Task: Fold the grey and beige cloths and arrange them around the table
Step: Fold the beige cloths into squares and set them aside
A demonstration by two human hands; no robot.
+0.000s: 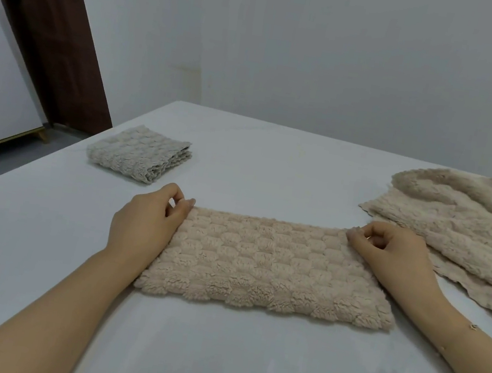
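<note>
Your left hand pinches the far left corner of the beige cloth between thumb and fingertips, and your right hand pinches the far right corner the same way, so both hands are closed on that one cloth. The cloth lies flat on the white table as a wide folded rectangle, stretched between your two grips, with its near edge running toward you below your wrists and its far edge in line with your fingertips. Your left palm rests along the cloth's left side and your right palm along its right side. Beyond your left hand and out to its left, well apart from it, sits a grey cloth, folded into a small thick square with its layered edges facing right. Just past your right hand, nearly touching your knuckles, a loose heap of beige cloths lies spread and rumpled, its wavy lower edge running beside your right forearm. The table between your grips and the grey cloth is bare, and a pale wall rises behind the table's far edge.
</note>
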